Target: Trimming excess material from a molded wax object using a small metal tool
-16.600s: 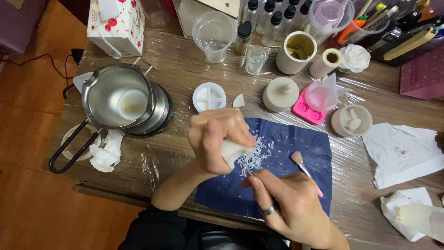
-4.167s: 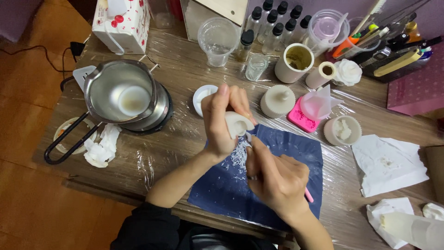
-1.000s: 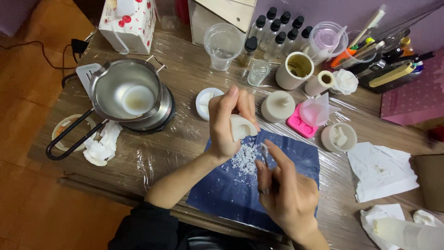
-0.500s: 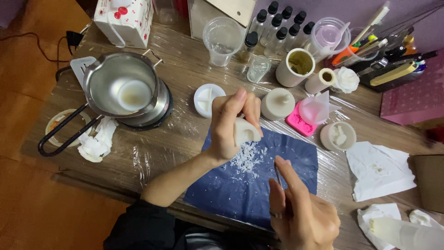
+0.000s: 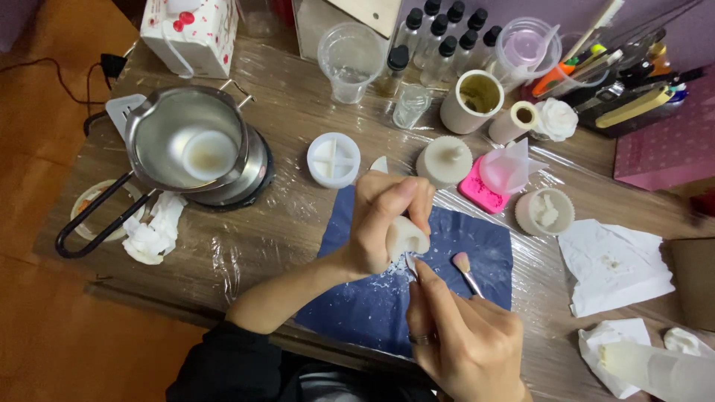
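left hand [image 5: 383, 223] grips white wax piece [image 5: 406, 238] | right hand [image 5: 465, 339] back at it, pinching small tool [image 5: 412, 266] | was drawn away 0.5 s ago

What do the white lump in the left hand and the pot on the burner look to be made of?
The lump looks like wax or soap: matte, off-white, with pale shavings on the blue mat beneath it. The pot looks like bare metal: silver-grey, with a reflective sheen on its wall.

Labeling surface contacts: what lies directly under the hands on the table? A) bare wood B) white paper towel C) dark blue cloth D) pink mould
C: the left hand, holding a small white wax piece, and the right hand are above the dark blue cloth, which is dusted with white shavings.
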